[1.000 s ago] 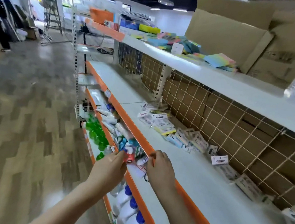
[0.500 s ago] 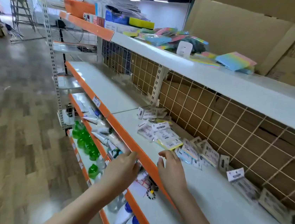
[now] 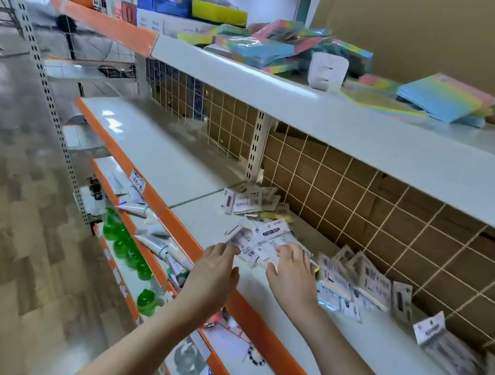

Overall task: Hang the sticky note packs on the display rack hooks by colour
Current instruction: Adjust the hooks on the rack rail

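Both hands out over the white middle shelf point(image 3: 362, 333): left hand point(image 3: 215, 271) with fingertips touching the edge of a scattered sticky note pack pile point(image 3: 260, 241), whether gripping cannot be told; right hand point(image 3: 290, 274) with fingers spread flat on the same packs. More packs lying further right against the wire grid back panel point(image 3: 391, 216). Coloured pads point(image 3: 444, 97) heaped on the top shelf.

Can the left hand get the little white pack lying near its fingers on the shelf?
Probably yes. The left hand reaches over the orange shelf edge, fingertips already at the small white printed sticky note pack on the white middle shelf. Nothing lies between them; blur hides whether they touch.
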A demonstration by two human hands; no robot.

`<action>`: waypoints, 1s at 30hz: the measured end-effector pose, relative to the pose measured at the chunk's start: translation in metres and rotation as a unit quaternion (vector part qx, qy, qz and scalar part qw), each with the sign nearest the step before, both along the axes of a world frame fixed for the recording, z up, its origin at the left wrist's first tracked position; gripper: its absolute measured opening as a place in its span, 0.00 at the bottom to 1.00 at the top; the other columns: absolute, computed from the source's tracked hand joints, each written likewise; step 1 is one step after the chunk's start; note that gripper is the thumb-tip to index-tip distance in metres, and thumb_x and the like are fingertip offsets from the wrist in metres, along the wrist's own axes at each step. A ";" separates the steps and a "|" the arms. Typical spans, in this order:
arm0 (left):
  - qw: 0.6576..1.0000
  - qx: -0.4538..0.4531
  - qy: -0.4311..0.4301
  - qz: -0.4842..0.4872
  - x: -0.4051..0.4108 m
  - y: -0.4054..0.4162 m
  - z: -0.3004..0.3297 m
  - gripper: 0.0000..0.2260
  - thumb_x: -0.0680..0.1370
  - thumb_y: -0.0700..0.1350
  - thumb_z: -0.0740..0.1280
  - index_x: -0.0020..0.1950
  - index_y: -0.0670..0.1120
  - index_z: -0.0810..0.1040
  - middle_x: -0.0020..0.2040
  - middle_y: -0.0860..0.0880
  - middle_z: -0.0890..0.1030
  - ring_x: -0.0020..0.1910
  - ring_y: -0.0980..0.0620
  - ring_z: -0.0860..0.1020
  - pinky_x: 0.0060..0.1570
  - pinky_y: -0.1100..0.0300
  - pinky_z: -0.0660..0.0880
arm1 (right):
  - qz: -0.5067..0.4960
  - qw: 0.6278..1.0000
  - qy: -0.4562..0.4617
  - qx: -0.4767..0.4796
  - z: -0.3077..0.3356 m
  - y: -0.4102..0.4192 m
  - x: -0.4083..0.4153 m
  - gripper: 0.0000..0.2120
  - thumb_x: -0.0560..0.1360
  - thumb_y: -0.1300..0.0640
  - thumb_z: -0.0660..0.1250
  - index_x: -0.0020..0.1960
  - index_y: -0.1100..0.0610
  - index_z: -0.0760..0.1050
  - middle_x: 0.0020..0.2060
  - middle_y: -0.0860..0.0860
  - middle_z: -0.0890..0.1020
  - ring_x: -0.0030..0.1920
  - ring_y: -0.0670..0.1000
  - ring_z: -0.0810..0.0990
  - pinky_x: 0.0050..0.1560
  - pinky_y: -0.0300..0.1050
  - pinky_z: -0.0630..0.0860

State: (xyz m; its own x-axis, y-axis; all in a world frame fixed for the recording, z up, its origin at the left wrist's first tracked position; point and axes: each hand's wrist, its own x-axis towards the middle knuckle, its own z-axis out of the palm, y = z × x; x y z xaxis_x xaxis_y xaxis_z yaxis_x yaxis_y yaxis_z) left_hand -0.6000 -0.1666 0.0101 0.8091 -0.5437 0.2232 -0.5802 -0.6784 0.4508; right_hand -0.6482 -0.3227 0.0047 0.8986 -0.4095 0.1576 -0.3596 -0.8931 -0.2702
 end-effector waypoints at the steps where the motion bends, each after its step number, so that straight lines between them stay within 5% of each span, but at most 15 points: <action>1: 1.000 0.003 -0.001 -0.010 0.009 -0.003 -0.001 0.17 0.80 0.44 0.59 0.69 0.45 0.66 0.67 0.48 0.70 0.67 0.48 0.65 0.64 0.59 0.62 | -0.012 1.000 0.008 0.000 -0.001 -0.002 0.006 0.19 0.79 0.51 0.58 0.68 0.57 0.65 0.68 0.52 0.65 0.70 0.54 0.61 0.66 0.49 0.63; 6: 0.997 -0.011 0.020 -0.077 0.060 -0.021 -0.006 0.19 0.80 0.42 0.59 0.71 0.44 0.65 0.67 0.46 0.69 0.67 0.47 0.66 0.63 0.58 0.64 | -0.087 0.995 0.037 -0.036 -0.012 -0.006 0.038 0.21 0.79 0.49 0.58 0.68 0.58 0.65 0.68 0.55 0.66 0.70 0.56 0.62 0.65 0.52 0.65; 9: 0.993 -0.024 0.036 -0.107 0.093 -0.030 -0.008 0.18 0.78 0.39 0.59 0.69 0.44 0.67 0.66 0.45 0.71 0.66 0.47 0.67 0.62 0.60 0.63 | -0.118 0.989 0.048 -0.076 -0.020 -0.006 0.064 0.24 0.66 0.47 0.74 0.53 0.63 0.76 0.51 0.63 0.80 0.54 0.64 0.78 0.57 0.58 0.76; 12: 0.991 -0.024 0.040 -0.127 0.127 -0.035 -0.010 0.18 0.78 0.39 0.60 0.68 0.45 0.67 0.65 0.46 0.71 0.65 0.48 0.67 0.60 0.60 0.65 | -0.157 0.983 0.050 -0.083 -0.030 -0.011 0.084 0.28 0.55 0.46 0.81 0.45 0.64 0.78 0.39 0.63 0.81 0.40 0.64 0.80 0.45 0.58 0.80; 20: 0.979 0.008 -0.025 -0.202 0.214 -0.075 -0.006 0.12 0.79 0.42 0.62 0.61 0.41 0.73 0.57 0.42 0.76 0.54 0.43 0.76 0.50 0.56 0.72 | -0.199 0.969 0.024 -0.145 -0.039 -0.008 0.090 0.23 0.64 0.48 0.75 0.53 0.59 0.77 0.46 0.60 0.81 0.46 0.61 0.80 0.47 0.55 0.79; 24: 0.963 0.038 -0.059 -0.262 0.240 -0.109 -0.024 0.20 0.75 0.52 0.63 0.54 0.37 0.79 0.45 0.39 0.81 0.43 0.40 0.81 0.40 0.50 0.81 | -0.215 0.964 -0.003 -0.154 -0.040 -0.009 0.089 0.20 0.66 0.49 0.73 0.55 0.55 0.76 0.48 0.56 0.80 0.47 0.58 0.80 0.45 0.53 0.79; 27: 0.957 0.095 -0.071 -0.263 0.235 -0.125 -0.031 0.24 0.75 0.54 0.67 0.64 0.39 0.75 0.59 0.37 0.77 0.56 0.37 0.78 0.51 0.43 0.77 | -0.236 0.961 -0.002 -0.146 -0.039 -0.009 0.087 0.20 0.65 0.49 0.73 0.54 0.54 0.76 0.49 0.54 0.80 0.47 0.56 0.80 0.41 0.51 0.79; 30: 0.956 0.085 -0.061 -0.275 0.227 -0.128 -0.036 0.27 0.69 0.51 0.74 0.63 0.40 0.75 0.60 0.38 0.77 0.57 0.36 0.77 0.53 0.39 0.74 | -0.264 0.953 -0.004 -0.146 -0.040 -0.009 0.082 0.19 0.65 0.49 0.73 0.54 0.54 0.76 0.50 0.53 0.81 0.48 0.55 0.81 0.41 0.50 0.79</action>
State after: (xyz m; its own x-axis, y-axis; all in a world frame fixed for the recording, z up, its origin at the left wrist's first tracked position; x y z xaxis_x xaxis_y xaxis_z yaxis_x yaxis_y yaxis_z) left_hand -0.3728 -0.2949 -0.0261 0.3637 -0.9162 0.1681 -0.9116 -0.3130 0.2665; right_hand -0.5665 -0.3316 -0.0351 0.5771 -0.7425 0.3400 -0.7796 -0.6249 -0.0412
